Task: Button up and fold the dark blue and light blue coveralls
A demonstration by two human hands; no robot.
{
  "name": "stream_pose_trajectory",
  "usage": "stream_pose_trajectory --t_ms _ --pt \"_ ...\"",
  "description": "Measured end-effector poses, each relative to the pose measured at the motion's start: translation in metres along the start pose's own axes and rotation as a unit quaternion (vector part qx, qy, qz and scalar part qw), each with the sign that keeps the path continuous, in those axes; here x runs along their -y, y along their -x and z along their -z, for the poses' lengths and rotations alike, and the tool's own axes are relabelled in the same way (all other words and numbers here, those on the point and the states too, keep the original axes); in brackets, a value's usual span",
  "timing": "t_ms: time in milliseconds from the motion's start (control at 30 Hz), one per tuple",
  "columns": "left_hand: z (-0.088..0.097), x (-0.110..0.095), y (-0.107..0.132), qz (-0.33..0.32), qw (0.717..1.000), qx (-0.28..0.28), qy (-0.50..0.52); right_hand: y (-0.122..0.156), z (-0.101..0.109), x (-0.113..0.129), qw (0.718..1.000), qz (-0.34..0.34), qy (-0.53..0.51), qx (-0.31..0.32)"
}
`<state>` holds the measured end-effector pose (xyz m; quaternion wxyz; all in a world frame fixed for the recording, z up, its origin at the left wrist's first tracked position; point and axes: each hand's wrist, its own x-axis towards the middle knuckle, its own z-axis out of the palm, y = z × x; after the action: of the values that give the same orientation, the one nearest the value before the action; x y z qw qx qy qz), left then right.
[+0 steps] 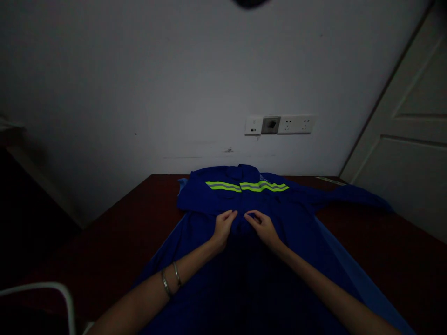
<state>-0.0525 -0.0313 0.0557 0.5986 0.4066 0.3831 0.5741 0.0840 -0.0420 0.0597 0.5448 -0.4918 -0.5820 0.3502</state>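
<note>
A dark blue work jacket [206, 200] with yellow-green reflective strips across the chest lies spread out in front of me, its collar toward the wall. One sleeve stretches out to the right. Near the middle front, below the strips, my left hand [222, 227] pinches the jacket's fabric. A short gap to the right, my right hand [263, 228] pinches the other side of the front, with a bit of blue cloth showing between thumb and finger. The lower part of the jacket fades into shadow.
Beneath the jacket is a dark red table [139, 214] set against a pale wall. Wall sockets [295, 124] sit above its back edge. A panelled door [412, 139] stands at the right. A white curved tube [52, 284] is at lower left.
</note>
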Motion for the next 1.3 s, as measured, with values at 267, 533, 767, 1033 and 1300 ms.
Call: stream_pose_trajectory --t_ms 267,533,767,1033,1300 --pt "0.009 -0.003 0.002 0.016 1.000 -0.013 0.018 -0.011 -0.005 0.006 0.998 -0.017 -0.023 0.049" --pt "0.015 0.001 0.004 -0.030 0.998 -0.048 -0.020 -0.012 -0.021 0.007 0.994 -0.010 -0.076 0.072" --pt "0.008 -0.011 0.012 -0.056 0.994 -0.043 -0.082 -0.005 -0.018 0.004 0.998 0.021 -0.036 0.044" --pt "0.012 -0.008 0.011 -0.068 0.989 -0.013 -0.133 -0.002 -0.018 0.002 0.997 0.027 -0.021 0.068" --pt "0.015 -0.005 0.008 -0.069 0.987 -0.036 -0.138 -0.003 -0.019 -0.002 0.997 0.012 -0.031 0.065"
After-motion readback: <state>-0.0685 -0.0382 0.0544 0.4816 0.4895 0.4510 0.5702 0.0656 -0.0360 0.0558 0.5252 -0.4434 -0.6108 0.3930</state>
